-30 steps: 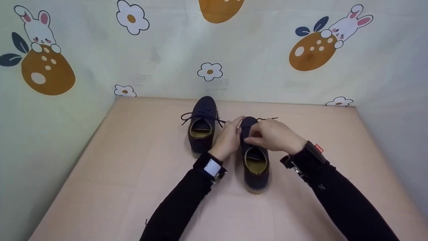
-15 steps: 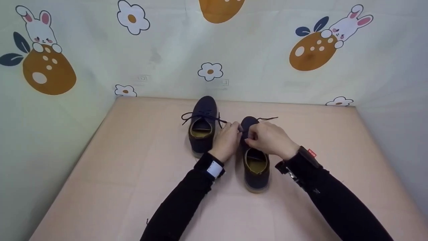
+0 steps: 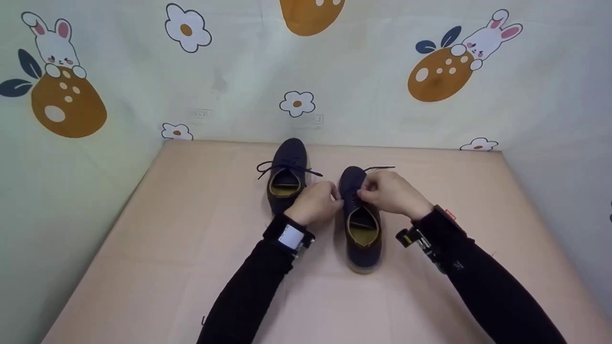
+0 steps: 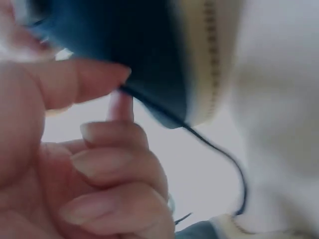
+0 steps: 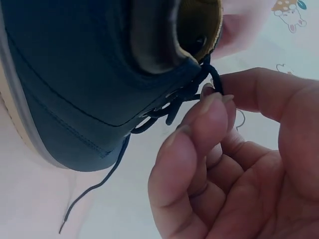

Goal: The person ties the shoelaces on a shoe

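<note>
Two dark navy lace-up shoes stand on the table, toes pointing away. In the head view my left hand (image 3: pixel 315 203) is between them, beside the nearer right-hand shoe (image 3: pixel 364 258). Its thumb and index finger pinch a thin dark shoelace (image 4: pixel 214 147), which runs off slackly in the left wrist view. Above the same shoe's lacing is my right hand (image 3: pixel 394 193), its thumb and fingertips pinching a loop of lace (image 5: pixel 214 74) near the tongue. One loose lace end (image 5: pixel 92 188) hangs past the toe side. My left hand partly covers the left-hand shoe (image 3: pixel 290 152), which has a tied bow.
The pale pink tabletop (image 3: pixel 191 239) spreads around the shoes. Behind it rises a light backdrop (image 3: pixel 239 86) printed with rabbits and flowers, close to the left-hand shoe's toe. Each wrist wears a strapped camera.
My left hand has drawn back left and toward me from the shoe's front. My right hand has shifted slightly right, uncovering more of the lacing. The shoes stay in place.
</note>
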A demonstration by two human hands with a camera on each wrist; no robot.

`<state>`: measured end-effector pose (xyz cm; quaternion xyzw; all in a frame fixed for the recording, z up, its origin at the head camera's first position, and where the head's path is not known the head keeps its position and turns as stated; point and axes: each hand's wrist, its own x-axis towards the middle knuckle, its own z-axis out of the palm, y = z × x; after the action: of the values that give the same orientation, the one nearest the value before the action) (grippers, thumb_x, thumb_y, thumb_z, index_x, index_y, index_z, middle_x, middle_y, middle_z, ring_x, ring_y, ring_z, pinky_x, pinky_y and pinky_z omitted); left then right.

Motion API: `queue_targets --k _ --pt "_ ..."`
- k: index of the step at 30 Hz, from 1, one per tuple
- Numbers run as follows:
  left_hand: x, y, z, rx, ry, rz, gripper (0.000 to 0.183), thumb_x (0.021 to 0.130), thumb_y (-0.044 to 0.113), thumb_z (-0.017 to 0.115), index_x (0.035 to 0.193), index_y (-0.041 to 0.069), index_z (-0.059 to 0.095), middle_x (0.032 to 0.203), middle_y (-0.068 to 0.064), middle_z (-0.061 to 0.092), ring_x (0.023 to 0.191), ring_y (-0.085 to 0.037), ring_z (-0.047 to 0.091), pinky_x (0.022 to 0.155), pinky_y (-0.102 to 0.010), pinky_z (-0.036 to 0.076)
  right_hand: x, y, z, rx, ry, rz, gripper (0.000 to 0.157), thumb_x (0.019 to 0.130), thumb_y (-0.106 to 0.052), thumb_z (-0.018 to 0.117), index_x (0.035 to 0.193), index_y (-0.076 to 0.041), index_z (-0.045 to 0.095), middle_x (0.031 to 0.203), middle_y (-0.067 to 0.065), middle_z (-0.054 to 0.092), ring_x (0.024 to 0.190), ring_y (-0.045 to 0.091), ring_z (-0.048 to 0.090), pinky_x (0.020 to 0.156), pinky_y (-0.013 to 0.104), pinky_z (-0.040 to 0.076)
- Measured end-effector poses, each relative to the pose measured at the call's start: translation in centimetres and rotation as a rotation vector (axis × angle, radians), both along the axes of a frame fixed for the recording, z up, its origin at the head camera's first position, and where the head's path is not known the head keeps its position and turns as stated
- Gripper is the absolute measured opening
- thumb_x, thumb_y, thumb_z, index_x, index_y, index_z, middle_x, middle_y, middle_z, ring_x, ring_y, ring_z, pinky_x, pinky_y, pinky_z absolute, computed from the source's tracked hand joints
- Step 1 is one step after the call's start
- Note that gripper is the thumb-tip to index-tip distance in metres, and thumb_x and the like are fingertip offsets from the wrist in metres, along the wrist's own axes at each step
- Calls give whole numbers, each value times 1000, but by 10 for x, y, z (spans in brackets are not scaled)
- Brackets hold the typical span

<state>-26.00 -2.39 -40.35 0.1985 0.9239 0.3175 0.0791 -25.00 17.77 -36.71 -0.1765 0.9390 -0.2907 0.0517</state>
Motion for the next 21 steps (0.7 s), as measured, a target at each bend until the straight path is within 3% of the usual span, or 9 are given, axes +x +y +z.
queue_targets --k 6,14,18,21 --pt "6 -14 22 53 -84 -173 11 87 16 66 78 10 68 68 4 60 57 -10 54 54 -26 43 1 2 4 -69 -107 -32 12 93 -16 63 86 -7 65 72 1 62 56 13 59 54 28 51" --pt "10 -24 31 -11 -142 -391 8 83 14 65 77 16 70 65 11 59 57 -7 52 54 -24 42 0 -1 7 -67 -94 -59 13 91 -18 63 87 -6 66 73 1 63 55 13 60 54 29 52" --pt "11 -30 37 9 -159 -457 10 87 19 67 78 15 68 62 11 53 51 -6 46 49 -23 36 0 -2 8 -68 -91 -61 13 92 -18 63 88 -6 66 71 1 62 55 13 60 54 29 52" --pt "11 -35 42 84 -173 -457 15 91 24 69 80 14 69 62 11 50 50 -6 41 47 -23 32 0 -1 9 -73 -99 -73 14 92 -19 62 88 -6 66 70 1 61 56 13 59 54 29 52"
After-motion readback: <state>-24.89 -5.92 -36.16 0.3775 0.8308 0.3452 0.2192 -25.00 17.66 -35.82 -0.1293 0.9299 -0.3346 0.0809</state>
